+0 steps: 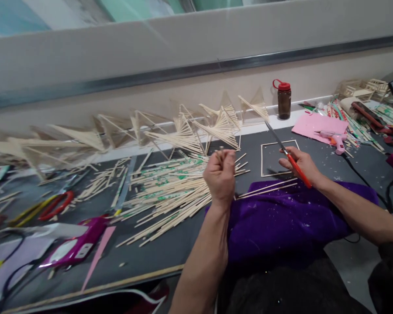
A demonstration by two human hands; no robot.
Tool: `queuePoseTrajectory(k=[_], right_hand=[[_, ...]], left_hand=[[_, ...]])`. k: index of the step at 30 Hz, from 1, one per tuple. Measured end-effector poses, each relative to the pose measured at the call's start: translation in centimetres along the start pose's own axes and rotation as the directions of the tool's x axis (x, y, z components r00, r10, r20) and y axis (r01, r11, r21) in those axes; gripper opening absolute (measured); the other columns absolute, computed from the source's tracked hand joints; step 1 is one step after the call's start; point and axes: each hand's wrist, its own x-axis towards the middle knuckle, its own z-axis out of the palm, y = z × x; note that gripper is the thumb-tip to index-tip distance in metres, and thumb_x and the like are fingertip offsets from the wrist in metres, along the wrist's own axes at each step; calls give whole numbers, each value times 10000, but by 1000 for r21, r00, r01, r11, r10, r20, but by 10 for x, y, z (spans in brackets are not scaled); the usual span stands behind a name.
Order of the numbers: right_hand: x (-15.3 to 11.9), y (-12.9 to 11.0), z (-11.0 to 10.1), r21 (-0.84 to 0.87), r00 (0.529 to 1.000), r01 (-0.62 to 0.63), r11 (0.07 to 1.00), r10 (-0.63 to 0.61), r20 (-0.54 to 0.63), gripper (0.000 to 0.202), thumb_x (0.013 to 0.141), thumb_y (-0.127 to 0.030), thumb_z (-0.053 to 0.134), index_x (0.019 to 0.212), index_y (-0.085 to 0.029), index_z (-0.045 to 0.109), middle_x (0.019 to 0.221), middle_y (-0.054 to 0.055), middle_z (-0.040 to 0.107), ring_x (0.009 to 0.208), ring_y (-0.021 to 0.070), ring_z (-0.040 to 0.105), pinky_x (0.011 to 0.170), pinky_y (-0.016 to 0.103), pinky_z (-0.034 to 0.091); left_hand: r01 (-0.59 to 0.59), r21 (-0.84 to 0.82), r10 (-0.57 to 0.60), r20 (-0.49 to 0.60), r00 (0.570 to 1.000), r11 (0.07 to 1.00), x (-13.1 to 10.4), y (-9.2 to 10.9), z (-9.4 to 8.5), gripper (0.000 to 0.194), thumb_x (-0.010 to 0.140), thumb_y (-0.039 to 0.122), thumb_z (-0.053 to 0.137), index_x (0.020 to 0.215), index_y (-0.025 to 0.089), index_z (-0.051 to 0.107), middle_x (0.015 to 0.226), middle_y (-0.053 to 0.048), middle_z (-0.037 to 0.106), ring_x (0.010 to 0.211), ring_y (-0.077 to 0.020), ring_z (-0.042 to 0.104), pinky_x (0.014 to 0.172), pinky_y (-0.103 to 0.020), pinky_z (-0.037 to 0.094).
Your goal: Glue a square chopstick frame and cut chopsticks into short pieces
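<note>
My right hand [304,165] is wrapped round the red handles of a pair of scissors [296,165], whose long metal blades point up and away toward the wall. My left hand [220,174] is closed in a fist above the right end of a pile of thin wooden sticks [173,187]; what its fingers hold, if anything, is hidden. Some sticks in the pile carry green and white wrapping. A square stick frame [262,160] lies flat just beyond the scissors. Two loose sticks [268,189] rest on a purple cloth [281,222] below my hands.
Fan-shaped stick models [216,131] line the wall. A red-lidded bottle [284,101] stands behind the square. On the right, a pink glue gun [337,140] lies by pink paper [309,125]. To the left are a magenta device [77,244] and red-handled scissors [57,206].
</note>
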Motion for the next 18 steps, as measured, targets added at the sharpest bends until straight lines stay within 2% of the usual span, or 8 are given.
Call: queuePoseTrajectory(k=[1,3,6,9,13,16,18], right_hand=[[0,1,0,-1,1000,-5,1000,5,8,407,788,-497,612,1062,-197,609,622,-62,436,560,101,367,573,252,331],[-1,1,2,-3,999,-12,1000,12,38,416,792,-504,608,1077,-200,604,623,-64,429,562,101,364,575,252,330],[-3,-1,3,-14,998,-17,1000,18,63,423,788,-515,611,1081,-209,599,628,-64,428,572,102,370,578,253,330],[-3,-1,2,-17,998,-22,1000,23,51,411,787,-514,613,1072,-218,602,621,-64,418,570,104,367,574,255,327],[-2,-2,-1,12,999,-27,1000,26,36,388,782,-499,622,1053,-221,607,637,-57,429,574,103,365,575,261,329],[-1,-6,-3,35,998,-37,999,35,50,412,778,-507,620,1069,-216,602,627,-58,429,563,103,361,570,264,333],[-2,-9,-3,34,998,-35,999,34,54,429,776,-515,615,1079,-212,601,617,-57,430,564,106,368,572,266,340]], left_hand=[[62,-128,-67,-35,997,990,6,1,-2,262,808,434,635,759,181,588,460,96,353,366,-44,273,366,-188,223],[140,-309,-158,-34,987,941,18,6,-4,296,815,473,625,756,187,580,430,105,291,344,-47,206,340,-194,164],[120,-411,-139,-18,990,904,36,16,0,273,841,475,605,816,203,596,473,84,345,372,-54,268,358,-185,223],[57,-422,-66,-6,998,905,45,16,15,258,851,477,594,842,219,596,516,69,391,409,-59,328,386,-183,276],[64,-369,-44,64,997,927,39,-11,32,309,838,521,588,843,213,603,507,75,398,389,-55,321,368,-187,258],[120,-329,-60,185,981,937,31,-27,33,351,793,553,624,806,204,601,477,83,389,373,-50,307,355,-187,236],[122,-338,-62,184,981,933,29,-27,30,363,786,570,621,802,208,595,472,83,386,374,-52,305,358,-188,238]])
